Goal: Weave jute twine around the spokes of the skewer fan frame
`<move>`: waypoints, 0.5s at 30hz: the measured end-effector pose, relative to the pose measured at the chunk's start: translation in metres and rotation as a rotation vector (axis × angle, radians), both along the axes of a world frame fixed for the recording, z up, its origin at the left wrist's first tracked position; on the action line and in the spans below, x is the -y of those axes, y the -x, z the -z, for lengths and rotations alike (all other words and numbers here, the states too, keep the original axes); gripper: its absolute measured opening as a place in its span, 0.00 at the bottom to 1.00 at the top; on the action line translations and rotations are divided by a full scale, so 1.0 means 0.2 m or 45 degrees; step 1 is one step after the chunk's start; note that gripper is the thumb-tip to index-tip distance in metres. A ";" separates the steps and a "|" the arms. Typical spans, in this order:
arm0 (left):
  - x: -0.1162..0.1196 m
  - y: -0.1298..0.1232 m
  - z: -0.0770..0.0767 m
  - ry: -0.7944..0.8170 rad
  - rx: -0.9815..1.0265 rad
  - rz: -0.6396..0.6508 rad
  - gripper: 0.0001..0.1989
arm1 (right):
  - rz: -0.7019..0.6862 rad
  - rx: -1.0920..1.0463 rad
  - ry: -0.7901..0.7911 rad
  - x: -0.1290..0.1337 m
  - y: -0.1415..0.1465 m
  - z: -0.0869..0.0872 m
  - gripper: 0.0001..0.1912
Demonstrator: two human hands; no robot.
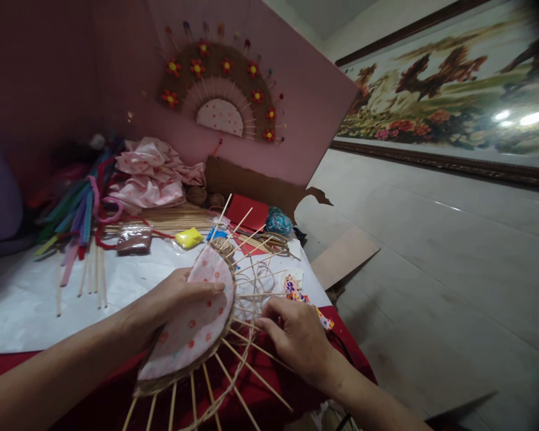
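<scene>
My left hand (pixel 179 302) grips a half-round panel (pixel 197 323) covered in pale pink cloth with red flower prints, thumb on its face. Thin wooden sticks (pixel 251 365) fan out from the panel's curved edge, which is trimmed with twine. A braided twine (pixel 240 374) weaves across the lower sticks in an arc. At the right side of the fan, my right hand (pixel 294 335) is closed, thumb and forefinger pinched on the twine between the sticks. Its other fingers are curled and partly hidden.
Behind the panel lie a yellow packet (pixel 189 238), a brown packet (pixel 133 239), scissors (pixel 276 242), blue yarn (pixel 278 221) and bundled sticks (pixel 170 218). Pink cloth (pixel 153 170) and colored pipe cleaners (pixel 78 200) are heaped at left. A flower-decorated half-round piece (pixel 251 70) hangs on a pink board.
</scene>
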State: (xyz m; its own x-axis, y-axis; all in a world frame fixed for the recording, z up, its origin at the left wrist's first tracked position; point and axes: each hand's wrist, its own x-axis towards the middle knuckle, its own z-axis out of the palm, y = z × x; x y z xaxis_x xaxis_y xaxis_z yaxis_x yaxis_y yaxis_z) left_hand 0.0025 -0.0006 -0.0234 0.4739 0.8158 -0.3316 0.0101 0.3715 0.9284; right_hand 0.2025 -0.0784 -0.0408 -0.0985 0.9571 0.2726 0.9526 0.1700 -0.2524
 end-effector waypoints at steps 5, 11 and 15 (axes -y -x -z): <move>0.00 0.01 0.00 0.003 0.008 0.055 0.11 | -0.004 0.006 -0.002 0.00 0.00 0.00 0.06; 0.00 0.01 0.01 -0.020 0.055 0.054 0.10 | -0.024 0.000 0.005 0.00 0.00 -0.01 0.06; 0.00 0.01 0.01 0.016 0.031 0.057 0.10 | -0.040 -0.021 0.022 -0.01 -0.01 -0.02 0.07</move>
State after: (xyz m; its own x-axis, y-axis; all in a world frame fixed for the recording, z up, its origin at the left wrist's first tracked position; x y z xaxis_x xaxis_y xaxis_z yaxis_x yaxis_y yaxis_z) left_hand 0.0007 0.0002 -0.0250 0.5179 0.7894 -0.3295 0.0043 0.3828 0.9238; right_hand 0.2042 -0.0765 -0.0363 -0.1241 0.9582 0.2579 0.9424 0.1951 -0.2716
